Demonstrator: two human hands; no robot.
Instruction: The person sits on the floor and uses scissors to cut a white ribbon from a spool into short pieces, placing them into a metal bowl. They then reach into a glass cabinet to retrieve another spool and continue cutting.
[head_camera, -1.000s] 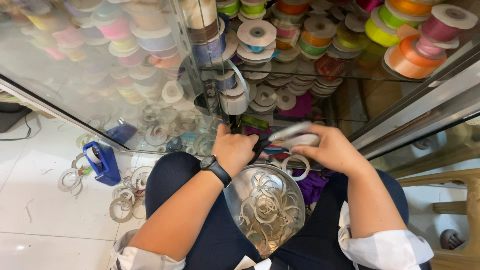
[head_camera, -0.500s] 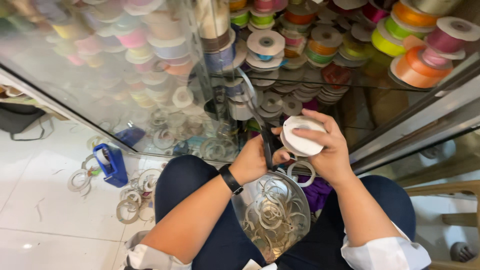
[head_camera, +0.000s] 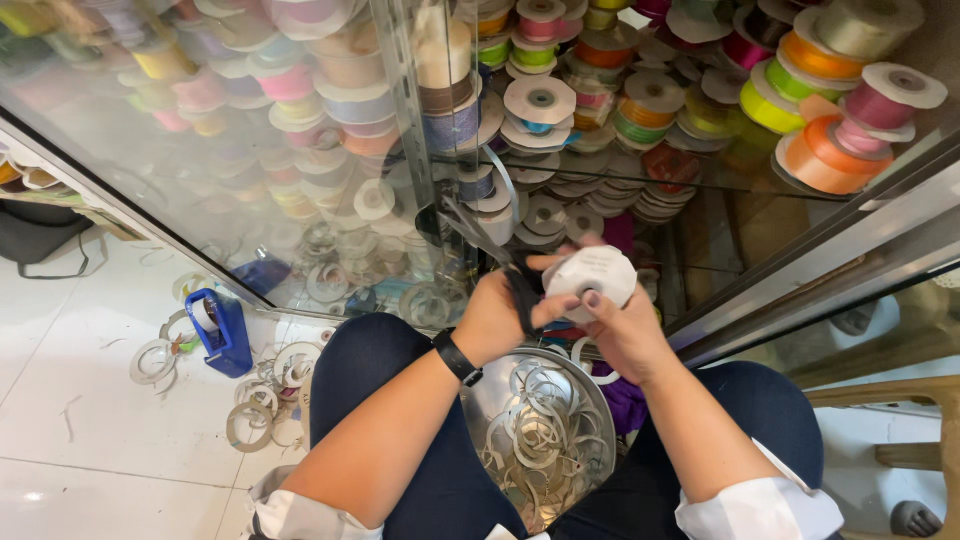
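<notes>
head view: spool (head_camera: 592, 277) clamped in my right hand (head_camera: 625, 335), flat face up.
left hand (head_camera: 492, 318): closed on scissors (head_camera: 505, 268), just left of spool.

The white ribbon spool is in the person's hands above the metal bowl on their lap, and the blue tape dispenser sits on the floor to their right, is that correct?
Not quite. The head view shows the blue tape dispenser on the floor to the person's left, not right. The rest holds: the white ribbon spool is held between the left hand and right hand, above the metal bowl on the lap.
</notes>
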